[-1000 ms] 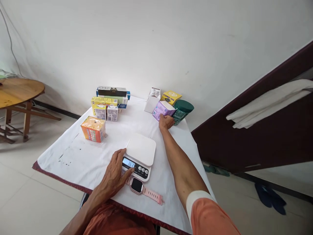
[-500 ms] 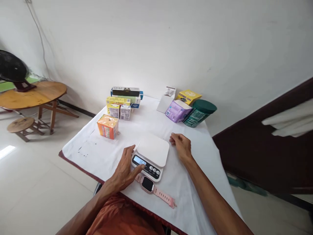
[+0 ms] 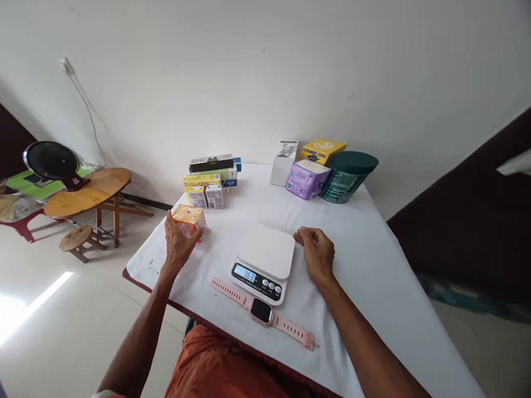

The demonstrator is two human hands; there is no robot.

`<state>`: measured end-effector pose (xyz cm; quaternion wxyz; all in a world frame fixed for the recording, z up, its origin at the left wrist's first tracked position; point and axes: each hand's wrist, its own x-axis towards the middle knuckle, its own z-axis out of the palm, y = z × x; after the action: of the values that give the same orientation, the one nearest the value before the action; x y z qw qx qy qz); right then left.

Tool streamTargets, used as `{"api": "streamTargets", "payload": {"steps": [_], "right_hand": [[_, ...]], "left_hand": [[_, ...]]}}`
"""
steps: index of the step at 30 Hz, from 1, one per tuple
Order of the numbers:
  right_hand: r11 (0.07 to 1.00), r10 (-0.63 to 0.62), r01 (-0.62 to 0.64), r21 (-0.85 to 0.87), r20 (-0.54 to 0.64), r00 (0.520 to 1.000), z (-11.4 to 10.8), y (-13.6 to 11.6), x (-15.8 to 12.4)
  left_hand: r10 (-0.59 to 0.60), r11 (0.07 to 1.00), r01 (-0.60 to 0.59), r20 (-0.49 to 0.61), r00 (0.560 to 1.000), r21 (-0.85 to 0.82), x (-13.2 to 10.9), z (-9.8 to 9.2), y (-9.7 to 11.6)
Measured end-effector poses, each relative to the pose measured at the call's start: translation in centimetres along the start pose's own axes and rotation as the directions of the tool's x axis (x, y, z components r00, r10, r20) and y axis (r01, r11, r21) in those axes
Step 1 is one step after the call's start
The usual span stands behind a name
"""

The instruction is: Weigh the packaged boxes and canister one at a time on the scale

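Observation:
My left hand (image 3: 179,242) is wrapped round the near side of an orange plastic-wrapped pack (image 3: 188,216), fingers at its left and thumb at its front right. The pack rests on the white-covered table. My right hand (image 3: 318,250) lies beside the right edge of a white digital scale (image 3: 267,251), its fingers curled in and nothing visible in them. The scale's lit display seems to read 363. In front of the scale lies a pink-strapped smartwatch (image 3: 261,311), strap spread out and screen dark.
Several small boxes (image 3: 203,179) stand together at the table's back left. At the back right are a white box (image 3: 282,168), a yellow box (image 3: 321,149), a purple pack (image 3: 307,179) and a dark green canister (image 3: 350,177). A fan (image 3: 52,160) stands on a round wooden table (image 3: 103,182) farther left.
My left hand has left the scale's front and moved left to the orange pack. My right hand stays near the scale's right edge. The view has shifted slightly left.

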<state>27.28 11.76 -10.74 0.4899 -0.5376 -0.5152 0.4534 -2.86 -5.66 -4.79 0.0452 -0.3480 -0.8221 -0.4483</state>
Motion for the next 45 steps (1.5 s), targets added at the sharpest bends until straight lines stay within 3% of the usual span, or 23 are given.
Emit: {"api": "streamTargets", "payload": {"steps": [3, 6, 12, 16, 20, 27, 33, 36, 38, 42, 45], "right_hand": [[0.998, -0.054, 0.054, -0.033, 0.009, 0.998, -0.1, -0.4, -0.3], [0.998, -0.062, 0.062, -0.017, 0.026, 0.998, -0.1, -0.9, -0.4], [0.997, -0.048, 0.046, 0.054, 0.036, 0.998, -0.1, -1.0, -0.3], [0.993, -0.057, 0.053, 0.104, 0.038, 0.998, 0.0, -0.7, 0.0], [0.989, -0.061, 0.057, 0.139, 0.022, 0.998, 0.0, -0.7, 0.2], [0.984, -0.139, 0.134, 0.116, 0.031, 0.990, 0.0, -1.5, -0.3], [0.982, -0.154, 0.153, 0.111, 0.002, 0.988, -0.3, -1.6, -0.3], [0.984, -0.114, 0.114, 0.137, -0.011, 0.993, -0.4, -1.6, -0.2], [0.984, -0.100, 0.101, 0.144, -0.013, 0.995, -0.4, -1.6, -0.1], [0.984, -0.101, 0.101, 0.145, -0.007, 0.995, -0.4, -1.6, -0.2], [0.984, -0.098, 0.097, 0.152, -0.004, 0.995, -0.4, -1.7, -0.2]], "left_hand": [[-0.029, 0.999, 0.028, -0.026, 0.999, -0.037, 0.6, 0.2, -0.7], [-0.019, 0.997, 0.015, -0.051, 0.999, -0.081, 0.2, -0.4, 0.2], [0.161, 0.973, -0.152, 0.038, 0.986, -0.174, -2.2, -0.7, 5.7], [0.331, 0.922, -0.296, 0.112, 0.937, -0.249, -4.6, 1.1, 9.5], [0.439, 0.879, -0.385, 0.161, 0.884, -0.281, -6.2, 3.3, 11.5], [0.399, 0.902, -0.345, 0.199, 0.895, -0.259, -7.1, 5.6, 11.8], [0.401, 0.904, -0.336, 0.255, 0.880, -0.264, -7.0, 5.7, 10.8], [0.479, 0.872, -0.405, 0.305, 0.823, -0.276, -5.7, 4.7, 10.1], [0.554, 0.831, -0.481, 0.350, 0.755, -0.278, -4.3, 3.8, 10.1], [0.669, 0.719, -0.640, 0.521, 0.530, -0.271, -0.8, 2.6, 12.2], [0.639, 0.669, -0.692, 0.684, 0.351, -0.270, 1.4, 2.7, 14.7]]}}
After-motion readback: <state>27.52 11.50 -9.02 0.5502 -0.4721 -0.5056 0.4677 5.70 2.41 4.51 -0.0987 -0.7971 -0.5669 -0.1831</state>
